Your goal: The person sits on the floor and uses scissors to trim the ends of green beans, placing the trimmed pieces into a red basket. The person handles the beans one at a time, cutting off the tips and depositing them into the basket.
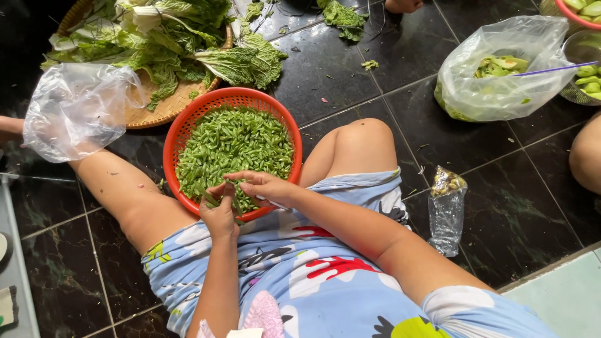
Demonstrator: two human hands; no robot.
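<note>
I sit on a dark tiled floor with a red plastic colander [188,125] of cut green bean pieces [235,147] between my knees. My left hand [219,213] pinches a green bean piece [236,205] at the colander's near rim. My right hand [266,186] meets it from the right, fingertips closed on the same bean. A thin blade seems to show under the right hand, but I cannot tell for sure.
A woven tray [164,107] of leafy greens [181,37] lies behind the colander. A clear plastic bag [78,109] rests by my left knee. A bag of green scraps [501,69], a small clear packet [446,209] and another person's knee [587,153] are at the right.
</note>
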